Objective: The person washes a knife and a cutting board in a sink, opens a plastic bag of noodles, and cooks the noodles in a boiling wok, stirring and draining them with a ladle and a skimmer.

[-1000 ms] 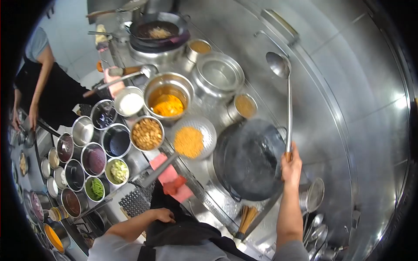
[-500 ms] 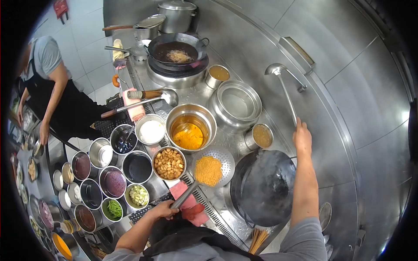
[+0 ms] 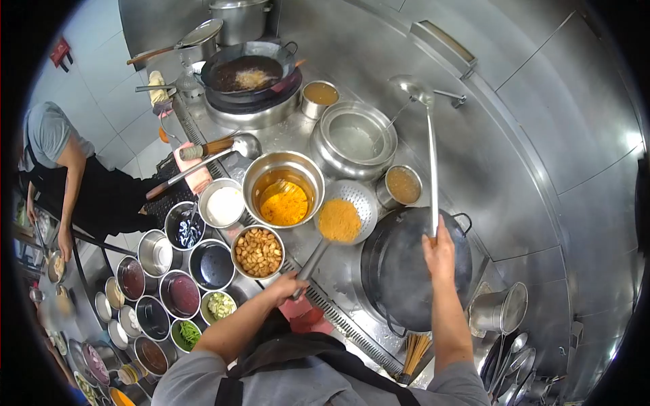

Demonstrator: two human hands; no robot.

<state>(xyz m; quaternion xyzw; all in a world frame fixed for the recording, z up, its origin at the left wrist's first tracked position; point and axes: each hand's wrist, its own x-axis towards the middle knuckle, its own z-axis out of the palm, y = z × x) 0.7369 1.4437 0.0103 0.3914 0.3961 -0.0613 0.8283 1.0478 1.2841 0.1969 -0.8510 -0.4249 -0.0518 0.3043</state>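
My left hand [image 3: 288, 287] is wrapped round the handle of a perforated skimmer [image 3: 366, 203], which holds a heap of fine yellow bits [image 3: 340, 220]. The skimmer is between a steel pot [image 3: 259, 174] of orange oil with yellow bits and a dark wok [image 3: 399, 298]. My right hand [image 3: 440, 250], closed round a long-handled ladle [image 3: 433, 162], is above the wok's far side. The ladle's bowl [image 3: 408, 86] is raised near the back wall, and a thin streak runs from it toward a round pot of clear liquid [image 3: 352, 134]. Haze hides the wok's inside.
A second wok [image 3: 291, 64] with dark liquid stands at the back. Beside my left arm are a bowl of browned chunks [image 3: 258, 253] and several ingredient bowls. A cup of brownish liquid [image 3: 403, 185] stands behind the near wok. Another person [image 3: 61, 155] works at left.
My left hand has moved the skimmer forward and right, toward the near wok. My right hand has come back closer over the wok with the ladle. The whole view has shifted.
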